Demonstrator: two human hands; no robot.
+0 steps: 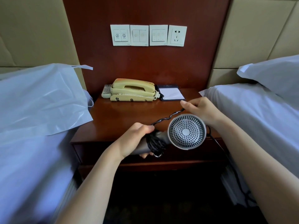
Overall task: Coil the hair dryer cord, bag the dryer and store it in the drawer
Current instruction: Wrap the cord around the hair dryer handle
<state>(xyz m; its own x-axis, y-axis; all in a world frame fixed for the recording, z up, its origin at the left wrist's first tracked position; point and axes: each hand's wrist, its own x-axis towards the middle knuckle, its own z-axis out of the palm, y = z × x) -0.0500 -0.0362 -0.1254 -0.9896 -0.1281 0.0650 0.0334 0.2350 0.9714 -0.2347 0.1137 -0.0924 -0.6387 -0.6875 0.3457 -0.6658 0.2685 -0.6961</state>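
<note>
At frame centre, your left hand (134, 139) grips the hair dryer (186, 131) by its handle to steady it; your right hand (200, 110) pinches the cord (168, 118) taut for winding.

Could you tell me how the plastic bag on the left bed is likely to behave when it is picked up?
The bag is thin, translucent and creased, so it will probably flop and weigh very little. Its glossy sheen suggests it may slip when pinched. It lies flat, so its mouth likely needs pulling open.
</note>
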